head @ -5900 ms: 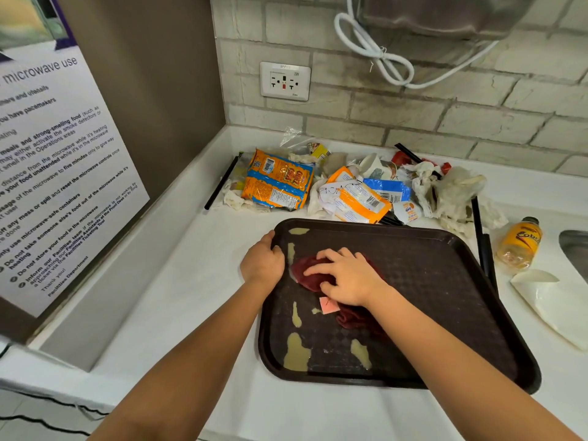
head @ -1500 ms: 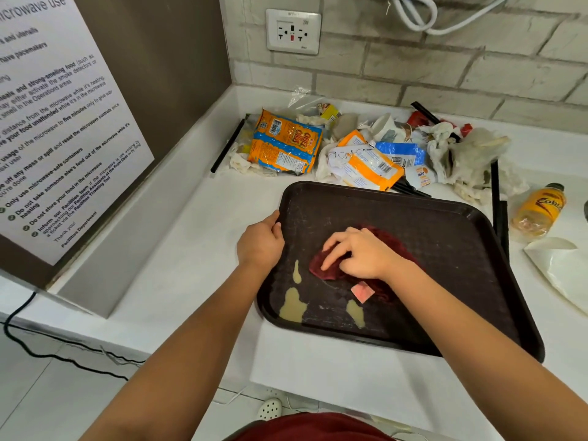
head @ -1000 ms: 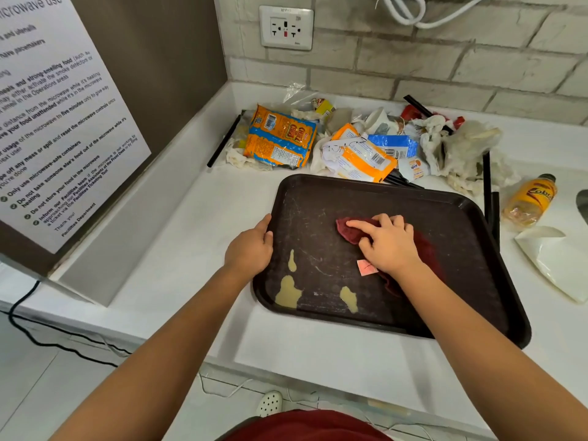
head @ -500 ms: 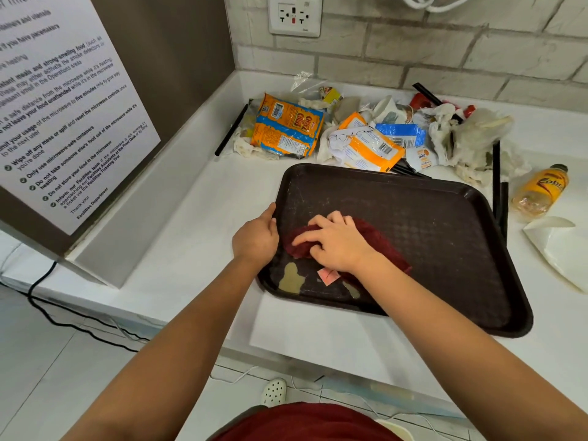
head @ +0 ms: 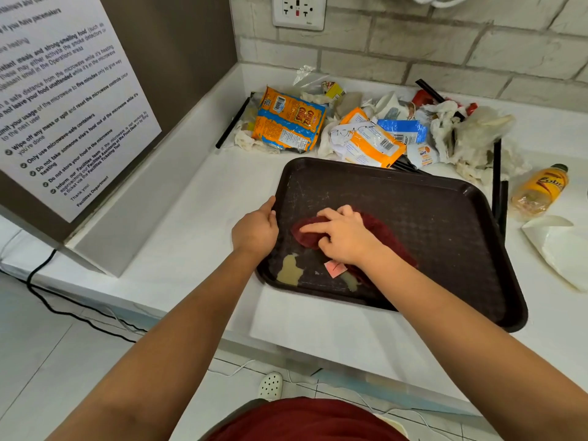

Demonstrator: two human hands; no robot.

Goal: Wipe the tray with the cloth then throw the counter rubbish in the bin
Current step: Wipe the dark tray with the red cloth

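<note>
right hand [head: 345,238] with dark red cloth [head: 386,232] swung from tray centre back toward left side within last second; upper-left smears gone since earlier. two beige patches [head: 289,270] remain at near-left corner, so wiping unfinished. brown tray [head: 445,198] on counter, cloth pressed under spread right fingers. left hand [head: 256,232] grips tray's left rim. wrapper rubbish [head: 366,128] untouched, far of tray.
</note>
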